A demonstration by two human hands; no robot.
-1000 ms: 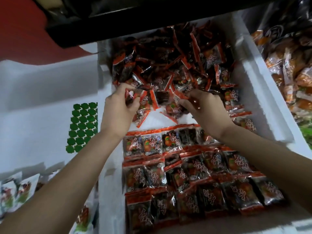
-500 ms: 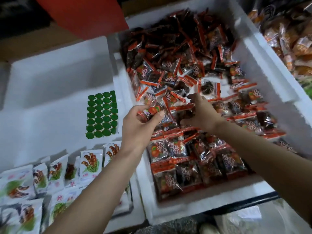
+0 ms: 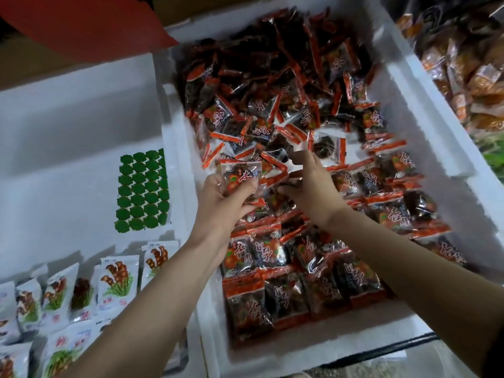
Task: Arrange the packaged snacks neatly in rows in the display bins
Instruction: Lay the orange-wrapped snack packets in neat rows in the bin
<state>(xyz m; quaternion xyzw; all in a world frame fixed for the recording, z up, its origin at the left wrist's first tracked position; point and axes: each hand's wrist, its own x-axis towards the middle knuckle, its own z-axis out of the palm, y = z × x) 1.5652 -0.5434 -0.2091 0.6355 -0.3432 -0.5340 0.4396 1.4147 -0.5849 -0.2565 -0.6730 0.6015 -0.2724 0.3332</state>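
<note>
- Centre bin [image 3: 300,347]: white foam, open at the top. Everything visible inside it is a red-and-dark snack packet.
- Loose heap [image 3: 272,85]: fills the centre bin from its middle to the 12 o'clock wall. The packets lie at mixed angles, some on edge, and overlap one another.
- Rows [image 3: 286,282]: occupy the 6 o'clock part of the centre bin and continue along the 3 o'clock wall. These packets lie flat with the printed face up. Each long axis runs 12 to 6, with a red seal at both ends. Each row runs 9 to 3 and overlaps the next.
- Left hand [image 3: 226,197]: positioned where the heap meets the rows, toward the 9 o'clock wall. The thumb presses on a printed face and the fingers curl behind it, so the hand pinches the held packet.
- Held packet [image 3: 240,175]: sits in the left hand in front of the near edge of the heap. Its printed face is toward the camera, its long axis runs roughly 12 to 6, and a clear sealed edge points to 12.
- Right hand [image 3: 311,186]: just beside the left hand at its 3 o'clock, not touching it. The index finger reaches toward 11 and the thumb toward 9. Both tips are among packets at the heap's near edge. Whether they pinch one cannot be told.
- Left bin [image 3: 81,105]: white foam, set against the centre bin's 9 o'clock wall. A green dotted sheet [image 3: 143,190] lies flat on its floor. White packets [image 3: 117,285] with a mushroom picture stand in overlapping rows at 7 o'clock.
- Orange packets [image 3: 463,64]: piled loosely beyond the centre bin's 3 o'clock wall, at 2 o'clock.
</note>
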